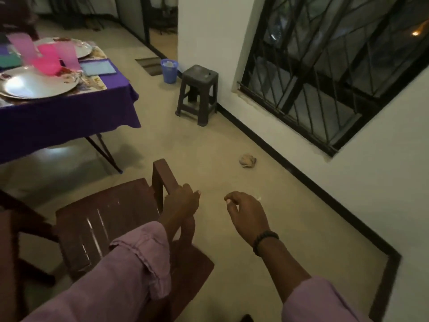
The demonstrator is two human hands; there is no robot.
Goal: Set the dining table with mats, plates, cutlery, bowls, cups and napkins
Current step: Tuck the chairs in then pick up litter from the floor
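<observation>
Left hand (180, 201) gripping chair (111, 219) arm; right hand (246, 212) hanging loosely curled, holding nothing. Far-left table (69, 108) showing plates (37, 83), cups (46, 54), mats; cutlery unseen.

Left hand (180, 201) gripping — fingers curled, right hand (246, 212) loose, hovering

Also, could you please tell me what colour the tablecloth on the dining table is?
The tablecloth is deep purple, seen in the head view.

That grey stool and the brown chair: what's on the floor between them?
In the head view, only bare floor lies between the stool and the chair.
</observation>
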